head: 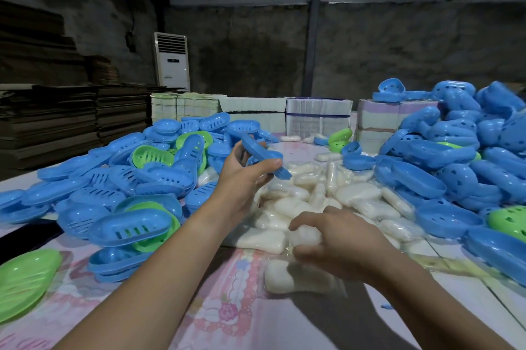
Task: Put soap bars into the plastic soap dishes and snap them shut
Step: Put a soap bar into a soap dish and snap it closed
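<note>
Over the middle of the table (pixel 242 304), left hand (pixel 242 179) gripping a blue soap dish (pixel 264 156) aloft, right hand (pixel 341 247) curled round a wrapped soap bar (pixel 306 236) atop the pile. Looked like the loading step: bar into dish next, then snapped shut.

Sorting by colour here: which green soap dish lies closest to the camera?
The green soap dish at the lower left edge, lying alone on the pink cloth, apart from the blue piles.
</note>
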